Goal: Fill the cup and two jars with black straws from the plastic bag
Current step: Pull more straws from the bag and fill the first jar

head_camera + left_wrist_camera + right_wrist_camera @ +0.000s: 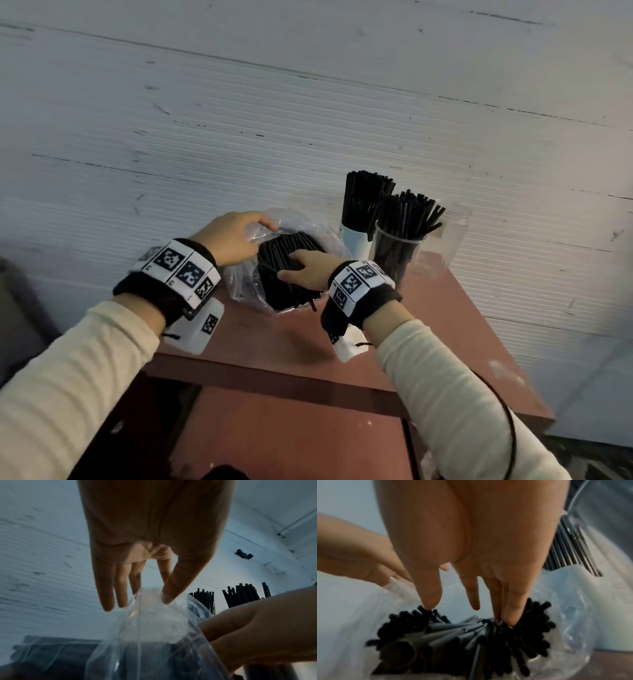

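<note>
Both of your hands are working at the plastic bag (pixel 246 284) on the desk (pixel 445 329): your left hand (pixel 229 240) is pinching its rim open, while your right hand (pixel 308 270) is pushing loosely spread fingers (pixel 513 601) into the black straws (pixel 453 635). Beside it are standing the straw-filled cup (pixel 354 240) and jar (pixel 397 253), with a second jar (pixel 448 233) behind.

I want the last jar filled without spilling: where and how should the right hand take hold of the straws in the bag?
Take the straws near their exposed upper ends, coming from above through the bag mouth that the left hand pinches open. They stand as a bundle, ends up; the right hand fingers already dig in there.
</note>
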Motion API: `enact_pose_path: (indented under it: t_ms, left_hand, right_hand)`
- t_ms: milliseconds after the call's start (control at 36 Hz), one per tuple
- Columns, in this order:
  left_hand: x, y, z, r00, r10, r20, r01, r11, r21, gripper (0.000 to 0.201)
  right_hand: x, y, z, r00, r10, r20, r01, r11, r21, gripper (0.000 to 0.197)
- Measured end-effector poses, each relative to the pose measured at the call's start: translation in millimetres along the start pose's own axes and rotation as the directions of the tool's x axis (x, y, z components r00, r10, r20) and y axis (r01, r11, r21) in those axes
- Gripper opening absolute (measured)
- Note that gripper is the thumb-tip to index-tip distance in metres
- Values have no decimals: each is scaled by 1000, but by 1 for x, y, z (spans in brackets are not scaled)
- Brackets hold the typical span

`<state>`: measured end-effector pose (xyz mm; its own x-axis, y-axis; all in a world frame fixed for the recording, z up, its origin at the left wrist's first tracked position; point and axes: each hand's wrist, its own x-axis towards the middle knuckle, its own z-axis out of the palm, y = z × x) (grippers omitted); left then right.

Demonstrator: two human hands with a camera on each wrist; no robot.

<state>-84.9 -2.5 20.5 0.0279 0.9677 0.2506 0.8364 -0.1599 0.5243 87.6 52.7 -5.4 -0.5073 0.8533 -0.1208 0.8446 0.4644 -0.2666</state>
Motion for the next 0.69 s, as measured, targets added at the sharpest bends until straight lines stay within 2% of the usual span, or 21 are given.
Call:
enact_pose_path:
  t_ms: [139,306,444,528,694]
  left_hand:
    - [-6,-4,2,1000,-6,-8,6,1000,-23,49]
    - [-8,-7,0,1000,0,-25,-2,997,-72,56]
    - [-10,-8,-2,1000,6,-27,-9,994,-111,58]
    - [-11,-8,-2,1000,-1,-20,-2,993,-122,59]
    - [-11,-12,0,1000,-18,-1,18,992,-126,58]
  right_hand:
    - [21,-7,12,997,71,-34,-70,997,28,64]
    - [28,-11,13,998,-2,-55,7,996,87,59]
    - [28,-11,9,998,-43,-55,49,993,104,40]
    - [27,-10,7,994,-46,-98,58,990,127,31]
    - [22,-5,5,992,-32,-126,57,978,203,22]
